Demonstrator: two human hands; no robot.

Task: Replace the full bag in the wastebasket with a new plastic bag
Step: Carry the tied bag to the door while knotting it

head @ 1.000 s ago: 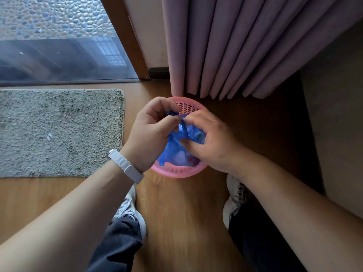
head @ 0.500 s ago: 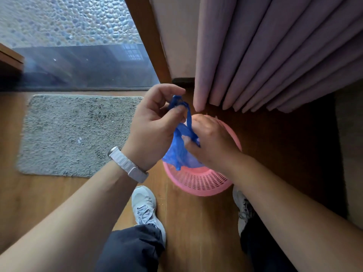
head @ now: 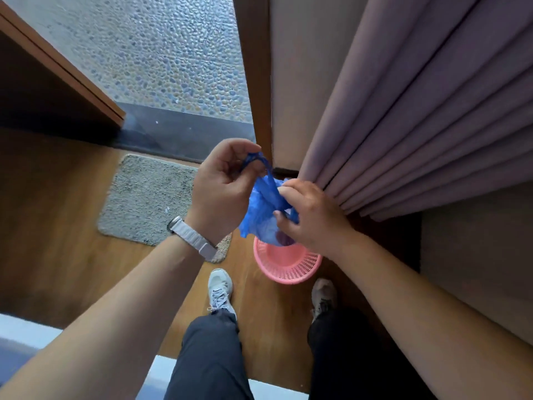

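I see the mauve curtain (head: 418, 105) filling the upper right, hanging in heavy folds down to the wooden floor (head: 57, 226). To its left a frosted pebble-textured glass panel (head: 161, 62) sits in a brown wooden frame (head: 253, 82). A grey shaggy mat (head: 144, 200) lies on the floor in front of the glass.

Both of my bare forearms reach in from the bottom corners and meet near the centre. Below them my legs are in dark trousers, with a pale sneaker (head: 219, 290) on the left foot and another (head: 323, 294) on the right, both planted on the floor.

The pink perforated wastebasket (head: 288, 267) stands on the floor between the feet and the curtain hem, with its near wall in view. The blue plastic bag (head: 259, 215) is lifted mostly above the basket's rim, with its lower end hanging into the opening; I cannot tell what is inside it.

My left hand (head: 222, 192) is clenched around one twisted blue handle, which loops up over the fingertips. My right hand (head: 311, 215) pinches the gathered plastic of the bag's other side. A pale watch band (head: 191, 236) wraps my left wrist.
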